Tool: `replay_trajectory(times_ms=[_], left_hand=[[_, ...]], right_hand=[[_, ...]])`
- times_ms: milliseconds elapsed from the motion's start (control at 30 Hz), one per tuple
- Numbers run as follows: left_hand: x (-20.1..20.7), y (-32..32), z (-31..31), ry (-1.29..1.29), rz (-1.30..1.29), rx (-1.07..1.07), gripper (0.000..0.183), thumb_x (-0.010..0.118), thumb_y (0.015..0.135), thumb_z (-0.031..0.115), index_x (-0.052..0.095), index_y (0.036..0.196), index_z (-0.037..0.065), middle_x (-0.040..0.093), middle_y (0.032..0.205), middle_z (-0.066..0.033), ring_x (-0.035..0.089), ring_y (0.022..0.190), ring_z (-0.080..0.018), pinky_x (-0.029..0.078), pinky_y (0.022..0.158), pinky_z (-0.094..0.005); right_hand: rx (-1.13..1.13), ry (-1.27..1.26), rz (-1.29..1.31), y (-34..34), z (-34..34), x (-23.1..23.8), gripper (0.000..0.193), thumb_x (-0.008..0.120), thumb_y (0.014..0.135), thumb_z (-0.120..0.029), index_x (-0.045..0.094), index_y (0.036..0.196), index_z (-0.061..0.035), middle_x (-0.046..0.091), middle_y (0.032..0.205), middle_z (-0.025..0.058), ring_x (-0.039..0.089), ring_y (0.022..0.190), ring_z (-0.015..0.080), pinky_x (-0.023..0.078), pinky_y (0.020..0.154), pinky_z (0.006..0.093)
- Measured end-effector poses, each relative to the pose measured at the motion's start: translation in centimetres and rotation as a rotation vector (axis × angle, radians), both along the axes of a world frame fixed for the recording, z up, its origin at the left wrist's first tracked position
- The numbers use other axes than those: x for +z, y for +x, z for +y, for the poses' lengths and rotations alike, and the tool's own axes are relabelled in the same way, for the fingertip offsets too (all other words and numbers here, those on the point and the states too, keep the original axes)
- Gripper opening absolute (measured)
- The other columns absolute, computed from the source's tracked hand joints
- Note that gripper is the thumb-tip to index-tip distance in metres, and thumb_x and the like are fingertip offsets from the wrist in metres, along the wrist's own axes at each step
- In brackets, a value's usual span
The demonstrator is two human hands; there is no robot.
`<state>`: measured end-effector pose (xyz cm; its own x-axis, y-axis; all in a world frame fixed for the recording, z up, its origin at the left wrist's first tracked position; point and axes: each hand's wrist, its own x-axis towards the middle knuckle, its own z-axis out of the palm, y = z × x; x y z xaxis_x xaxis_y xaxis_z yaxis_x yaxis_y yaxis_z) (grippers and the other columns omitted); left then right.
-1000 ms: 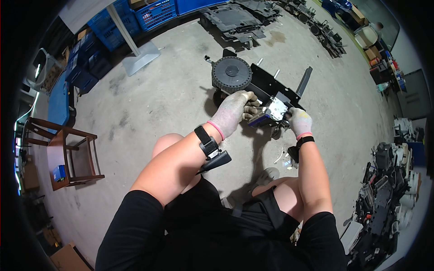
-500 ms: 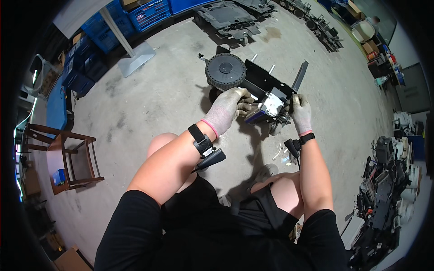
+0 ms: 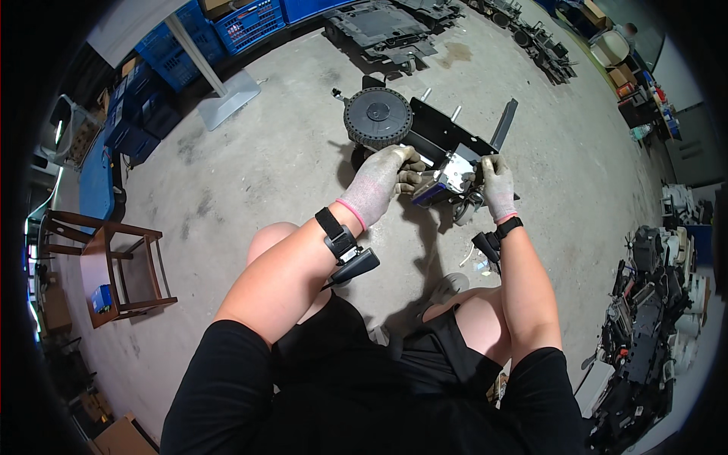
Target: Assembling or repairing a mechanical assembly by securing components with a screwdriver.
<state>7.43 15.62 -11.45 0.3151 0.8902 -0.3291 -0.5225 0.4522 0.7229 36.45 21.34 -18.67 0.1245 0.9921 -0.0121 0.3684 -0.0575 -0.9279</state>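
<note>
A black wheeled frame [image 3: 453, 130] stands on the floor in front of me, with a large black wheel [image 3: 378, 115] facing up at its left. Amid its near side sits a silver metal block [image 3: 458, 174], with a dark box-like part [image 3: 429, 192] with a blue edge beside it. My left hand [image 3: 374, 184], in a pale work glove, is closed with curled fingers just left of that box; what they grip is hidden. Gloved as well, my right hand [image 3: 498, 188] is pinched closed at the right of the silver block. Whatever is in its fingertips is too small to make out.
Small scraps [image 3: 481, 265] lie on the floor near my right foot. A wooden chair [image 3: 125, 265] stands at left, near a post with a flat metal base [image 3: 231, 98]. Dark machine parts [image 3: 375, 34] lie ahead; piled parts [image 3: 644, 326] line the right side.
My right hand has shifted slightly left, from the frame's right edge toward the silver block. My left hand and the frame look almost the same.
</note>
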Motion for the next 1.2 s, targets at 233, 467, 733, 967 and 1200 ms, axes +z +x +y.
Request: replay_trajectory(times_ms=[233, 467, 733, 967, 1200], left_hand=[[0.5, 0.2, 0.0, -0.001, 0.021, 0.005, 0.018, 0.050, 0.101, 0.024, 0.058, 0.101, 0.007, 0.062, 0.092, -0.0043, 0.061, 0.077, -0.0138, 0.050, 0.070, -0.0274], [0.4, -0.1, -0.1, 0.037, -0.012, 0.006, 0.020, 0.048, 0.102, 0.024, 0.057, 0.103, 0.007, 0.062, 0.092, -0.0048, 0.061, 0.078, -0.0136, 0.050, 0.069, -0.0266], [0.6, 0.1, -0.1, 0.037, 0.001, -0.005, 0.020, 0.047, 0.103, 0.024, 0.057, 0.103, 0.007, 0.061, 0.093, -0.0045, 0.061, 0.078, -0.0127, 0.051, 0.070, -0.0268], [1.0, 0.4, -0.3, 0.004, 0.024, -0.005, 0.019, 0.048, 0.102, 0.023, 0.057, 0.102, 0.007, 0.061, 0.092, -0.0038, 0.061, 0.075, -0.0120, 0.050, 0.070, -0.0263], [0.7, 0.5, -0.2, 0.005, 0.004, -0.026, 0.018, 0.048, 0.100, 0.022, 0.058, 0.099, 0.007, 0.061, 0.089, -0.0036, 0.061, 0.074, -0.0119, 0.049, 0.069, -0.0266]], right_hand=[[-0.041, 0.000, 0.017, 0.0, -0.1, 0.7, 0.020, 0.053, 0.101, -0.022, 0.059, 0.094, -0.0046, 0.058, 0.075, 0.0009, 0.056, 0.063, 0.0101, 0.046, 0.057, 0.0261], [-0.042, -0.051, 0.160, -0.6, -0.6, 1.4, 0.019, 0.054, 0.101, -0.023, 0.059, 0.094, -0.0059, 0.057, 0.074, -0.0002, 0.057, 0.063, 0.0093, 0.046, 0.058, 0.0259], [-0.006, -0.066, -0.046, -1.0, -0.8, 0.9, 0.021, 0.059, 0.097, -0.023, 0.060, 0.083, -0.0072, 0.054, 0.071, -0.0023, 0.049, 0.062, 0.0063, 0.039, 0.056, 0.0247], [-0.076, 0.002, -0.062, -2.7, -1.8, 1.1, 0.022, 0.060, 0.095, -0.020, 0.066, 0.105, -0.0015, 0.067, 0.090, 0.0031, 0.054, 0.069, 0.0076, 0.045, 0.062, 0.0239], [-0.301, -0.064, 0.016, -1.6, -1.8, 0.1, 0.033, 0.060, 0.097, -0.027, 0.066, 0.107, 0.0034, 0.071, 0.089, 0.0067, 0.061, 0.071, 0.0115, 0.047, 0.063, 0.0258]])
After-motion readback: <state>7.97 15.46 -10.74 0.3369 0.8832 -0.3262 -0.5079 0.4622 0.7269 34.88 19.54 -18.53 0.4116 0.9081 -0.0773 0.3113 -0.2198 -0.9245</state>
